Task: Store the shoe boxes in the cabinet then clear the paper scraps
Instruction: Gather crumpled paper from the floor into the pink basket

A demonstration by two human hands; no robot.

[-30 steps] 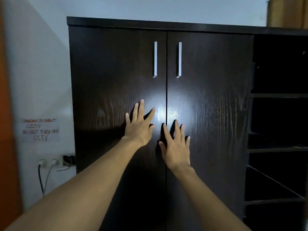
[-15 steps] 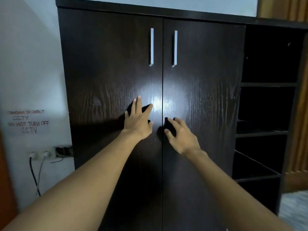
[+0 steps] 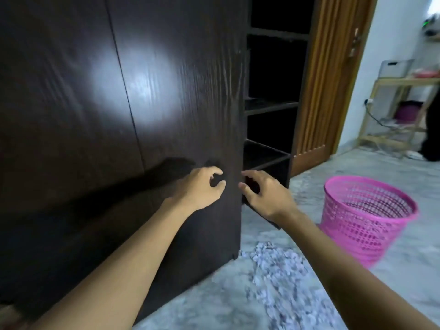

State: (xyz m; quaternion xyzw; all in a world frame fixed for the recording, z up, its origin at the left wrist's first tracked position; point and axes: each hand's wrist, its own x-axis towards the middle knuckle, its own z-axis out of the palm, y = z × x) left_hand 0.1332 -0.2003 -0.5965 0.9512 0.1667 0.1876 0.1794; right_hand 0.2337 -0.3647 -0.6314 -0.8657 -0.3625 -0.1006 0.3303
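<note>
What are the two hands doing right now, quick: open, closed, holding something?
Left hand: open, fingers loosely curled, holding nothing.
Right hand: open, fingers loosely curled, holding nothing.

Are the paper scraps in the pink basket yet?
No, the paper scraps lie piled on the floor by the cabinet foot, outside the pink basket.

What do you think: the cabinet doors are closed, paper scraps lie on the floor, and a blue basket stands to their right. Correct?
Not quite. The head view shows the basket is pink, not blue. The cabinet doors are closed and the paper scraps lie on the floor, left of the basket.
</note>
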